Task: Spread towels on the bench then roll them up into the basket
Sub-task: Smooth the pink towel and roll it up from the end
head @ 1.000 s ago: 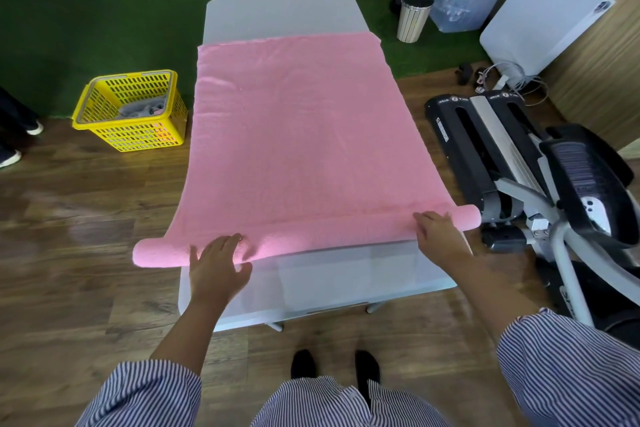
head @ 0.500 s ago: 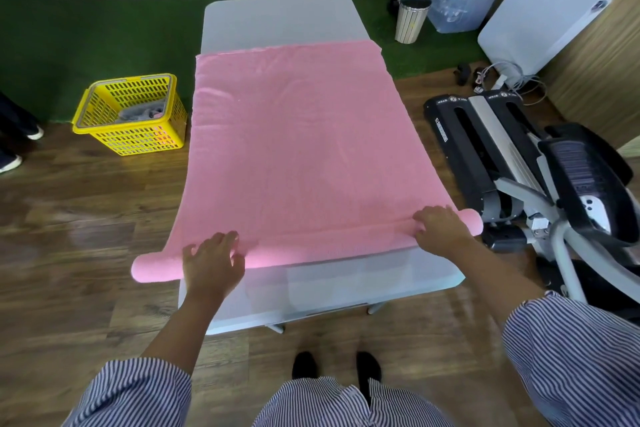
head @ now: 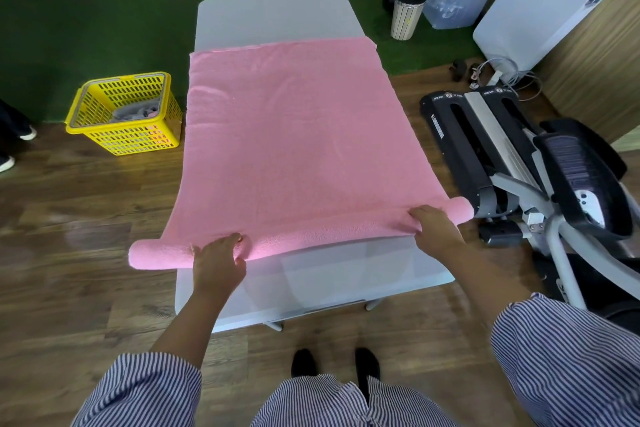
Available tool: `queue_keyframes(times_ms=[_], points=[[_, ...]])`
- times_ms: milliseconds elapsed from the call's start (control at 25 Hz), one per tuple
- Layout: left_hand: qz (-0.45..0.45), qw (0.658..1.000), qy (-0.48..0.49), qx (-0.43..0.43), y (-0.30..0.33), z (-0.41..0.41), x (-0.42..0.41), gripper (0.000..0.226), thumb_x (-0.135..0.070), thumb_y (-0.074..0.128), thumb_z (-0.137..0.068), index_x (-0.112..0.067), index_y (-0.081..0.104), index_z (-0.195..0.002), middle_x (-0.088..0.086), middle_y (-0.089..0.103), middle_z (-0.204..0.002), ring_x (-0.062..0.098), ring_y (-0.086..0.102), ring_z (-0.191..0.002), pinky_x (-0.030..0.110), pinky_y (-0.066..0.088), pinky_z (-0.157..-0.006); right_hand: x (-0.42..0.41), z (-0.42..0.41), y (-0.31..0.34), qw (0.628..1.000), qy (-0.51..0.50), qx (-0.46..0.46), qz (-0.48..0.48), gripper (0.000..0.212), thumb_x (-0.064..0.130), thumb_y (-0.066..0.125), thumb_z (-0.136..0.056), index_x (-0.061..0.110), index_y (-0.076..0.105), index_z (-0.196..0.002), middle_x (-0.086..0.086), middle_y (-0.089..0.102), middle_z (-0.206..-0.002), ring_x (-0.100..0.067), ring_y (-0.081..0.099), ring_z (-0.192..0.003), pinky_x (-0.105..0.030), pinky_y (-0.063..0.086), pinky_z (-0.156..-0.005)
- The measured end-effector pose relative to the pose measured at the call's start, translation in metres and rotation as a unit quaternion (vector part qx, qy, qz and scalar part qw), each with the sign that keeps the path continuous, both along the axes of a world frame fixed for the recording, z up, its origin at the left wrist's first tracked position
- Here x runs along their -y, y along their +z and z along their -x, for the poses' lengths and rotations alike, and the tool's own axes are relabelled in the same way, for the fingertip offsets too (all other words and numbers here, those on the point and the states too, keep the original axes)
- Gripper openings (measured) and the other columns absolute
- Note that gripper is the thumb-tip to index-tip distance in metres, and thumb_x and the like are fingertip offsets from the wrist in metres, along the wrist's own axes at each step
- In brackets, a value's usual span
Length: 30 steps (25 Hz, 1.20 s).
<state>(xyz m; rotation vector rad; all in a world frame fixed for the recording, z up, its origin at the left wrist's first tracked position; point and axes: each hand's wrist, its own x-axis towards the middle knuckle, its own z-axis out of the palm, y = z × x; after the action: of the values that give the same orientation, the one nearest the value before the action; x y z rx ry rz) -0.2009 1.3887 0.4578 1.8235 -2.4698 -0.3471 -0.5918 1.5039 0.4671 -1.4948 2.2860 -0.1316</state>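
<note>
Together, our left hand (head: 217,262) and right hand (head: 435,226) curled their fingers over the rolled near edge of the pink towel (head: 294,135) spread on the white bench (head: 277,15). "STEP" marked the stepper (head: 485,135) at right; the yellow basket (head: 124,135) sat left.

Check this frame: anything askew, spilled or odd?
One thing: the pink towel is wider than the bench, so both ends of its rolled near edge overhang the sides, and the roll sits slanted, with the left hand's end nearer than the right hand's. Nothing spilled or damaged.
</note>
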Motion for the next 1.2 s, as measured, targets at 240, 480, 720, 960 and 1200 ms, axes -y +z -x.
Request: queue_keyframes(times_ms=[240,480,720,960,1200], points=[[0.001,1.000,-0.007,0.022,0.009,-0.013,-0.006,0.027,-0.026,0.056,-0.088,-0.022,0.065,-0.113,-0.003,0.073,-0.099,0.021,0.066,-0.086,0.037,0.039,-0.091,-0.003,0.000,0.008,0.997,0.022,-0.061,-0.047,0.024,0.020,0.048,-0.087,0.013,0.063,-0.104,-0.004,0.064,-0.102,-0.024,0.056,-0.091,-0.031,0.042,-0.079],[0.064,0.998,0.007,-0.020,0.010,-0.011,-0.002,0.034,-0.012,0.062,-0.081,-0.013,0.063,-0.114,0.006,0.066,-0.116,0.028,0.061,-0.107,0.055,0.043,-0.096,0.013,0.007,0.009,0.991,0.029,-0.129,0.022,0.027,0.012,0.045,-0.089,0.011,0.058,-0.113,-0.007,0.057,-0.114,-0.027,0.053,-0.103,-0.041,0.041,-0.096],[-0.005,1.000,0.006,0.022,0.002,-0.001,-0.003,0.046,-0.019,0.072,-0.072,-0.019,0.061,-0.118,-0.001,0.066,-0.116,0.024,0.063,-0.107,0.059,0.022,-0.109,-0.003,0.000,-0.003,0.998,0.024,-0.046,-0.044,0.050,0.010,0.046,-0.090,0.011,0.037,-0.140,-0.002,0.040,-0.144,-0.020,0.030,-0.136,-0.041,0.005,-0.117],[0.025,0.996,-0.019,0.086,0.013,-0.003,-0.002,0.024,-0.027,0.055,-0.085,-0.020,0.063,-0.106,-0.006,0.072,-0.094,0.017,0.065,-0.083,0.041,0.032,-0.096,0.000,-0.002,0.003,0.992,0.036,-0.083,-0.084,0.026,0.019,0.043,-0.091,0.014,0.057,-0.112,-0.004,0.060,-0.114,-0.025,0.051,-0.109,-0.043,0.018,-0.115],[0.102,0.993,-0.047,0.019,0.007,-0.009,-0.001,0.031,-0.006,0.066,-0.077,-0.010,0.066,-0.107,0.007,0.070,-0.104,0.027,0.067,-0.092,0.052,0.047,-0.088,0.002,-0.001,0.003,0.990,0.043,-0.136,-0.021,0.040,0.005,0.044,-0.088,0.011,0.047,-0.127,-0.007,0.046,-0.131,-0.027,0.042,-0.122,-0.045,0.017,-0.114]])
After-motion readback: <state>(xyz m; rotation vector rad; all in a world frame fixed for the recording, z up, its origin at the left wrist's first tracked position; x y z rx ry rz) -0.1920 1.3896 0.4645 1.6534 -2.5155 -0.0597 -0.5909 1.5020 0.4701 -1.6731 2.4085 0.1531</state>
